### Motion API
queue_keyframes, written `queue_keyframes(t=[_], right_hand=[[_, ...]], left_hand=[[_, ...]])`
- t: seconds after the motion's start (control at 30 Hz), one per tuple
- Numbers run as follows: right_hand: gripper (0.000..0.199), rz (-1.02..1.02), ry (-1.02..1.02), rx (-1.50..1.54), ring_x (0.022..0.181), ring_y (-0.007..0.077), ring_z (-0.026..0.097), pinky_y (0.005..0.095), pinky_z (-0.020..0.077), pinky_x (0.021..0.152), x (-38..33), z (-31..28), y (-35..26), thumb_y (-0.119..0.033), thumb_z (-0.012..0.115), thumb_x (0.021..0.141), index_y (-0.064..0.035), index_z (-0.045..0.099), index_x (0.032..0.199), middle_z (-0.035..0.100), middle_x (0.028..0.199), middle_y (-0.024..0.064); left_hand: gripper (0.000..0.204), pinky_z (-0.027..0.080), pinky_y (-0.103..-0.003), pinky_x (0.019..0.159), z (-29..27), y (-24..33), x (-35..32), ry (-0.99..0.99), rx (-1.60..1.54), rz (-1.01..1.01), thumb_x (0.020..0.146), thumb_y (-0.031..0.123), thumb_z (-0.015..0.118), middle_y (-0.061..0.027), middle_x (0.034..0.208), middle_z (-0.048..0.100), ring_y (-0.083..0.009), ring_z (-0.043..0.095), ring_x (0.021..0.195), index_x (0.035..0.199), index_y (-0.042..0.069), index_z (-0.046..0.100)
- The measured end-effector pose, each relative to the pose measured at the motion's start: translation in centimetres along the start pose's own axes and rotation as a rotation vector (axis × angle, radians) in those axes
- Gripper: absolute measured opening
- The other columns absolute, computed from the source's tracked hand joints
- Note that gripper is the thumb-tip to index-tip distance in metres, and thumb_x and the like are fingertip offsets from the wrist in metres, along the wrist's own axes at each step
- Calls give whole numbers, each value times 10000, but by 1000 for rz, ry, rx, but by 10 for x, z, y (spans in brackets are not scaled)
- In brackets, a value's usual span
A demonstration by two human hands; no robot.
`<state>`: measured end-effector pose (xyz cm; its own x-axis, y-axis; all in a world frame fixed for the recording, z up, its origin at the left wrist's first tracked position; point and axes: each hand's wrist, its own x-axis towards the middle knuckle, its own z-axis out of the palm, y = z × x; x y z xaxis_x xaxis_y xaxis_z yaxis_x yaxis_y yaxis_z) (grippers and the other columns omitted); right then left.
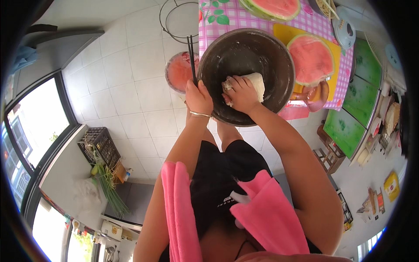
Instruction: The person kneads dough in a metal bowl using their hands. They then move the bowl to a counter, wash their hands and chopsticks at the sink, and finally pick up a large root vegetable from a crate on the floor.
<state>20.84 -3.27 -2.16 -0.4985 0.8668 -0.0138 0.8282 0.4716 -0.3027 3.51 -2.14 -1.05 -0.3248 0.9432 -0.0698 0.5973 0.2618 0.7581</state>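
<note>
A large dark basin (273, 52) sits at the near left edge of the table, with floury smears on its inside. In it lies a pale lump of dough (259, 85). My right hand (241, 93) grips the dough from above, its fingers curled over the left part and dough stuck to them. At the basin's left rim is my left hand (200, 99), closed round a pair of dark chopsticks (191, 56) that point away from me. That hand also rests against the rim. A bracelet circles my left wrist.
A pink checked tablecloth (212, 30) covers the table. A cut watermelon half (310, 59) lies on a yellow board (283, 31), near a brown handled vessel (320, 97). Another watermelon piece (279, 8) is farther off. A container with reddish contents (179, 72) stands lower, left of the table.
</note>
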Motion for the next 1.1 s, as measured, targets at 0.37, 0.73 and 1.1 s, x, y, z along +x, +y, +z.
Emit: queue_keyframes(t=[0.37,0.73,1.1], right_hand=[[410,434,-231,154,848,298,650,426,477,807,119,6,40,-462,496,891,-138,720,777,696,858,93],[650,172,-109,368,1092,331,524,489,395,949,-23,-89,0,-158,792,628,-170,588,1246,569,1172,126],[557,69,-268,-346,1218,427,407,632,274,1005,-14,-14,-9,-221,474,874,-57,407,1402,450,1324,225]], left_hand=[[249,427,-502,725,-3,5,0,-63,1,-33,953,154,470,-290,912,565,-482,531,828,1064,-70,478],[265,437,-501,743,-5,2,-1,-67,-15,-57,962,192,460,-285,930,572,-476,544,858,1035,-61,487],[256,432,-508,739,-2,5,-4,-62,7,-87,959,189,466,-291,936,566,-480,536,863,1015,-60,481]])
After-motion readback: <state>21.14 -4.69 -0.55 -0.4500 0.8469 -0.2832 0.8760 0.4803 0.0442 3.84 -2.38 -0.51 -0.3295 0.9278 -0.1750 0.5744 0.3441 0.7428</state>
